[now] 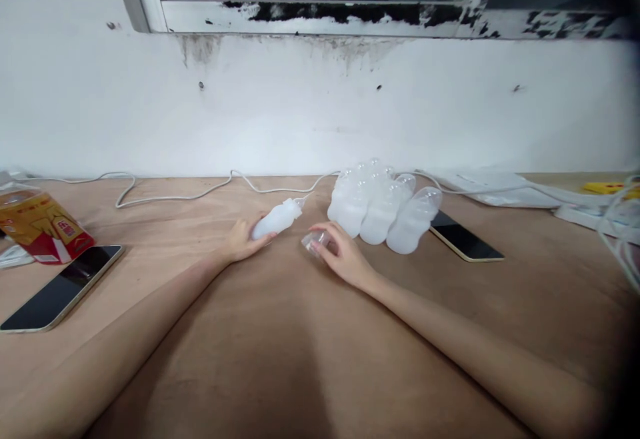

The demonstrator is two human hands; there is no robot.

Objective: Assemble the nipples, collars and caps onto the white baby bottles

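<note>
My left hand (245, 239) is wrapped round a white translucent squeeze bottle (277, 219), which is tilted with its uncapped neck and thin nozzle pointing up and to the right. A short gap away, my right hand (345, 256) grips a clear plastic cap (315, 243) between thumb and fingers, above or on the tabletop; I cannot tell which. Several similar white bottles (375, 219) with clear domed caps stand clustered just behind and right of my right hand.
One dark-screened phone (63, 289) lies at the left by a red and yellow carton (47, 222); another phone (466, 236) is right of the bottles. A white cable (200, 194) runs along the back of the wooden table (260, 359). White plastic packaging (485, 186) lies by the wall.
</note>
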